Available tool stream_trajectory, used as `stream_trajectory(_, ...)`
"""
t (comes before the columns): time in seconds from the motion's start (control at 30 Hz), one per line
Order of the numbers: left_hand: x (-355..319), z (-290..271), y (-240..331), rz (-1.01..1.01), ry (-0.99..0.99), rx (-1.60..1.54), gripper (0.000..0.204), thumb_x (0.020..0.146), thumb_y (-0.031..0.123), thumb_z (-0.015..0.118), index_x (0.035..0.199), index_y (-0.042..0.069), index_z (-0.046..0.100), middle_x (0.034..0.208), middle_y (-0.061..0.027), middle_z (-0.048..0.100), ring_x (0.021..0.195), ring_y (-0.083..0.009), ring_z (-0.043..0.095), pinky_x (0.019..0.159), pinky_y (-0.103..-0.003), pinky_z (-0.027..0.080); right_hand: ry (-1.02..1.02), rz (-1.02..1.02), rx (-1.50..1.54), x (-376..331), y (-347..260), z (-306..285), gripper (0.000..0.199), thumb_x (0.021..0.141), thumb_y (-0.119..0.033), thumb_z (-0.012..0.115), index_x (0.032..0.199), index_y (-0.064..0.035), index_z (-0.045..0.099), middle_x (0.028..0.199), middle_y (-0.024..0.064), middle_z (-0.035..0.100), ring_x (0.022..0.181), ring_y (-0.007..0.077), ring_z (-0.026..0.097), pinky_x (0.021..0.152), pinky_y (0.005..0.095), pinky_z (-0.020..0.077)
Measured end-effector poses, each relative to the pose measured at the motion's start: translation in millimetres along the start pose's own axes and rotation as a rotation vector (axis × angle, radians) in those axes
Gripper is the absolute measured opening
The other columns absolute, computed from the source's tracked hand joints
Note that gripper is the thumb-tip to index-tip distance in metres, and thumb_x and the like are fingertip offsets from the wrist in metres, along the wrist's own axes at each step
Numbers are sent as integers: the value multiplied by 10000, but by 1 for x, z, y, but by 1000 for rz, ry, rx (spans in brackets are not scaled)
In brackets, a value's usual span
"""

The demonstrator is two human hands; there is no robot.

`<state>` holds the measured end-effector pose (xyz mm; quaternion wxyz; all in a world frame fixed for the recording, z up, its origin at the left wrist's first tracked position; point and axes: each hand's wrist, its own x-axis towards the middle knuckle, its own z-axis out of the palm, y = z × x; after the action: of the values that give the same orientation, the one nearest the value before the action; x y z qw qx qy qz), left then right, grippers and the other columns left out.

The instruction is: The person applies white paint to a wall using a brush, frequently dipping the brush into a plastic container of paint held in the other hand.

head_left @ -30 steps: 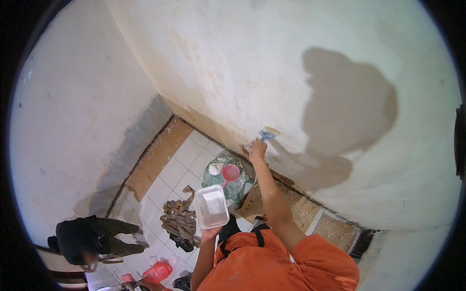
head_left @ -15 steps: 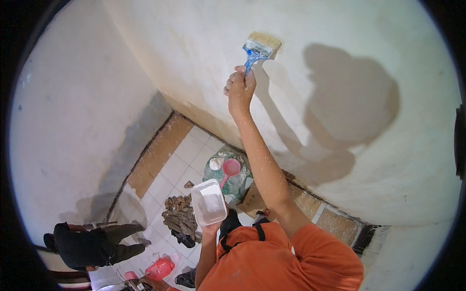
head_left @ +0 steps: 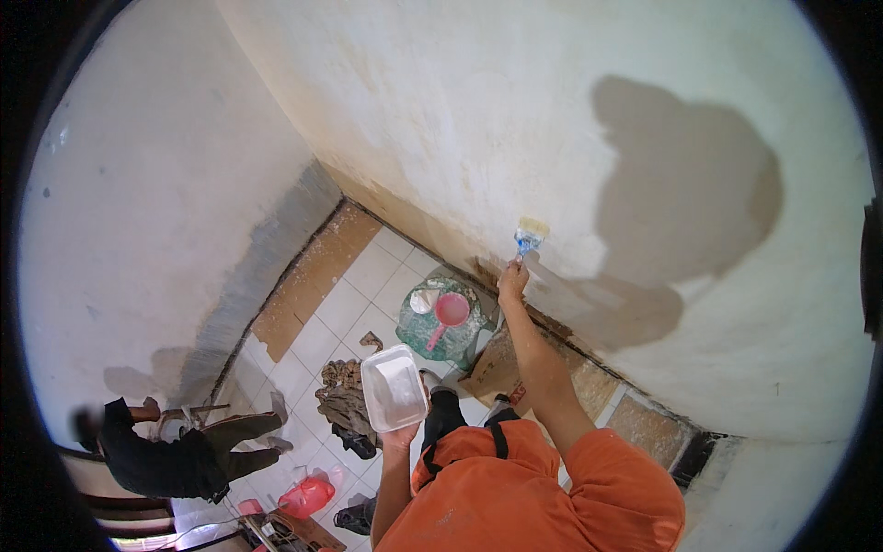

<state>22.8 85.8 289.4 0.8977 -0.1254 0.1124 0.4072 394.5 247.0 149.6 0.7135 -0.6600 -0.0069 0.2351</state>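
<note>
My right hand (head_left: 513, 280) is closed round the blue handle of a wide paintbrush (head_left: 528, 237). Its pale bristles point up and lie against, or very close to, the white wall (head_left: 478, 138), low on that wall. In my left hand (head_left: 401, 436) is a white rectangular plastic tub (head_left: 395, 389), gripped by its near end at waist height. A thin whitish layer shows inside the tub. Streaks of fresh-looking white coat the wall above the brush, with a tan band along the bottom left.
A green stool (head_left: 451, 342) holds a pink dipper (head_left: 452, 310) and a small white container (head_left: 424, 301). Crumpled dark cloths (head_left: 345, 400) lie on the tiles. Cardboard (head_left: 501, 363) lines the wall's foot. Another person (head_left: 166, 451) in black stands at left, near a red plastic bag (head_left: 307, 496).
My right hand has brought the paintbrush down the wall, from high up to near its base. The left hand still holds the tub. The other person has shifted slightly.
</note>
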Motion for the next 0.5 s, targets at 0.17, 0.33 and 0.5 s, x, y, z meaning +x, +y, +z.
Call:
stream_trajectory(0.17, -14, -3, 3, 45, 34, -2, 732, 865, 506, 578, 1440, 103, 373, 1409, -227, 405, 1237, -424, 445, 964, -601, 423, -251, 456, 424, -43, -16, -3, 209, 973, -225, 444, 802, -116, 493, 641, -3, 452, 537, 144, 429, 438, 299, 312)
stream_trajectory(0.33, 6, 6, -5, -47, -20, 16, 726, 871, 495, 578, 1443, 104, 364, 1408, -227, 406, 1231, -425, 454, 953, -601, 433, -266, 447, 733, -25, -91, 8, 174, 940, -156, 444, 769, -160, 413, 667, -10, 387, 515, 123, 354, 423, 256, 253)
stream_trajectory(0.5, -2, 6, -8, -40, -57, 25, 729, 873, 491, 587, 1448, 108, 356, 1418, -221, 397, 1239, -422, 447, 963, -594, 429, -511, 268, 954, -85, -210, 21, 166, 945, -133, 481, 821, -154, 374, 670, -20, 355, 533, 104, 341, 443, 253, 258)
